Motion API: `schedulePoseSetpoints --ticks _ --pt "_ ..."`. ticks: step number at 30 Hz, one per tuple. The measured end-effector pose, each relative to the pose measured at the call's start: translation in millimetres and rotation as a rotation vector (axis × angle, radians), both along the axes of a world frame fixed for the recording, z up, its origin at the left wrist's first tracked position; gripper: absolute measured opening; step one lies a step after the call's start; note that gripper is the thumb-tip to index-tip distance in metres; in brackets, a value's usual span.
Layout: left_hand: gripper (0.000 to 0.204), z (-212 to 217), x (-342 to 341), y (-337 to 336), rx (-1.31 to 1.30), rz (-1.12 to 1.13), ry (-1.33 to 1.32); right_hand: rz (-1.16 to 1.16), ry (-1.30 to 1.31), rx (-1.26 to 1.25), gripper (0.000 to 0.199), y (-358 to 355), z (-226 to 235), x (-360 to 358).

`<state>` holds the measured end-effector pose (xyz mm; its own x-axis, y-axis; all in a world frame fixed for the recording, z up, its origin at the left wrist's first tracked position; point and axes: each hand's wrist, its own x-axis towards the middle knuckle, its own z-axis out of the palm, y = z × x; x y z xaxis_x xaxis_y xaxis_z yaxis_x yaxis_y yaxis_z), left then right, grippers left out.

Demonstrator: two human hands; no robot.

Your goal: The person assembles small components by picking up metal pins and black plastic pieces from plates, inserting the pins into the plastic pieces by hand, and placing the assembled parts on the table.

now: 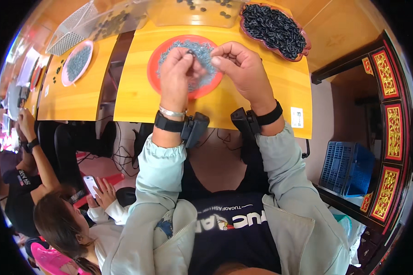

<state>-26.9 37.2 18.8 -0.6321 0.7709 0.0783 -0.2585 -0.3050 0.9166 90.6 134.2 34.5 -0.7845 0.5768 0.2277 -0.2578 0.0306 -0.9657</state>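
Note:
My left hand (179, 73) and my right hand (243, 68) are raised together above a round red plate (155, 64) heaped with small grey metal rings (202, 48). The fingertips of both hands meet, and a small dark ring part (189, 53) sits pinched at my left fingertips. My right fingers are curled in toward it; whether they grip anything is hidden. Both wrists wear black bands with black devices.
A dark-red tray of black rubber rings (273, 28) lies at the table's far right. A clear tray with a few black rings (197, 11) is behind the plate. A pink plate of grey parts (77, 62) sits on the left table. Seated people are lower left. A blue crate (346, 167) stands at right.

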Motion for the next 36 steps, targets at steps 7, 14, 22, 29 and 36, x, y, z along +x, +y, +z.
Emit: schedulePoseSetpoints --ticks 7,14,22,29,36 --pt "0.011 -3 16 3 0.017 -0.014 0.037 -0.055 -0.012 0.118 0.011 3 -2 2" --pt "0.011 -7 18 1 0.032 0.021 0.122 -0.13 -0.109 0.262 0.01 -3 -2 -3" --pt "0.009 -8 18 1 -0.004 0.063 0.192 -0.15 -0.098 0.296 0.01 -2 -4 -4" --pt "0.01 -7 14 -2 -0.055 0.063 0.201 -0.141 -0.082 0.28 0.01 -3 -8 -5" --pt "0.01 -12 14 1 -0.047 0.07 0.234 -0.162 -0.133 0.373 0.01 -2 -9 -5"
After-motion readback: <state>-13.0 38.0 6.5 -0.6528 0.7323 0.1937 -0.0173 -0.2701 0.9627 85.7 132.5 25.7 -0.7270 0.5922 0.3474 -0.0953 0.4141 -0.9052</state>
